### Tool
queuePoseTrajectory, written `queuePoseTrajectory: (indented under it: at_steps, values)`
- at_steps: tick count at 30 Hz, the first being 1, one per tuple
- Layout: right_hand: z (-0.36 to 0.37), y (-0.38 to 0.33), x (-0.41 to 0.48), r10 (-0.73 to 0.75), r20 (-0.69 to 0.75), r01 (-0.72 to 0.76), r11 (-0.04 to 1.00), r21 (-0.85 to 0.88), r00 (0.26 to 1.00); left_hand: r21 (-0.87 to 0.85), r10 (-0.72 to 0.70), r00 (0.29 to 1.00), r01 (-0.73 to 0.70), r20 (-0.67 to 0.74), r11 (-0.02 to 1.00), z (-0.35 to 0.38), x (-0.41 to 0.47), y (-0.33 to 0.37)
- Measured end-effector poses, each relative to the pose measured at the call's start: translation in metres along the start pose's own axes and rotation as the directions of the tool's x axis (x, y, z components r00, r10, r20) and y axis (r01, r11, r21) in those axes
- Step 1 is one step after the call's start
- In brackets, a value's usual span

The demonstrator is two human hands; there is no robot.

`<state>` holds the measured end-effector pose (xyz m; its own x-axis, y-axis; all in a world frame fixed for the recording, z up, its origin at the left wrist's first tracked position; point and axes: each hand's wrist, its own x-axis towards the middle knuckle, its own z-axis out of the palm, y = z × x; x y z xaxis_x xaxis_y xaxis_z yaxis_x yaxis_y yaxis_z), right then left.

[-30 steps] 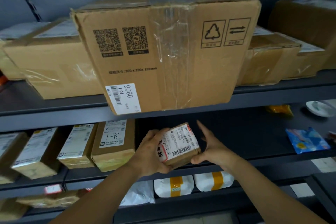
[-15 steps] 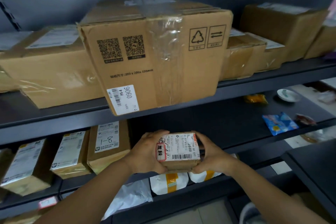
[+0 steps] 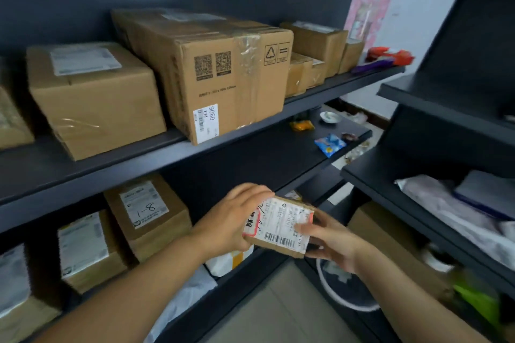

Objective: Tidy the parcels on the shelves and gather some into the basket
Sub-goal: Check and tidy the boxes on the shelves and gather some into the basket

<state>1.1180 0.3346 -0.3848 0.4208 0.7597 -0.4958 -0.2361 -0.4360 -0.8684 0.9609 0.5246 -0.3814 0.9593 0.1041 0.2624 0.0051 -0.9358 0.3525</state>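
Observation:
A small brown parcel [image 3: 278,227] with a white barcode label is held between both my hands in front of the middle shelf. My left hand [image 3: 234,217] grips its left end, fingers curled over the top. My right hand [image 3: 331,239] holds its right end, thumb on the label. Below my right hand a round white-rimmed basket [image 3: 328,291] stands on the floor, partly hidden by my forearm. Large cardboard boxes [image 3: 211,69] sit on the upper shelf and labelled boxes [image 3: 145,211] on the middle shelf at left.
The dark shelf edge [image 3: 139,164] runs across the view. A second dark shelving unit [image 3: 434,131] stands at right with soft mailers [image 3: 457,209]. Snack packets [image 3: 330,143] and a small dish [image 3: 330,117] lie at the middle shelf's far end. Tiled floor [image 3: 278,312] lies below.
My view has swung to the right, bringing the right shelving unit and the basket into sight. Both hands carried the small parcel rightwards and tilted it, still holding it.

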Motion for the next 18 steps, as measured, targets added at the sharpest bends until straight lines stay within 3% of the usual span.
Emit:
queuePoseTrajectory:
  at_steps: [3,6,10,13,15,18]
  values:
    - [-0.002,0.019,-0.051,-0.001,-0.142,0.013,0.997,0.078,0.99,-0.067,0.091,0.994,-0.087,0.066,0.994,0.007,0.001,0.033]
    - [-0.021,0.041,-0.1,-0.016,-0.306,0.064,0.987,0.148,0.952,-0.26,0.024,0.992,0.008,0.121,0.965,0.019,0.008,0.073]
    - [-0.047,0.067,-0.161,-0.059,-0.414,0.13,0.981,0.145,0.908,-0.59,-0.118,0.946,0.281,0.3,0.757,0.035,0.025,0.121]
    - [-0.061,0.087,-0.214,-0.083,-0.503,0.13,0.99,0.06,0.86,-0.717,-0.031,0.892,0.382,0.45,0.583,0.048,0.036,0.166]
    - [-0.071,0.105,-0.248,-0.083,-0.552,0.096,0.995,-0.006,0.83,-0.714,0.098,0.859,0.349,0.503,0.606,0.058,0.042,0.201]
    - [-0.087,0.126,-0.3,-0.068,-0.614,0.008,0.995,-0.1,0.786,-0.61,0.271,0.789,0.159,0.551,0.777,0.076,0.049,0.259]
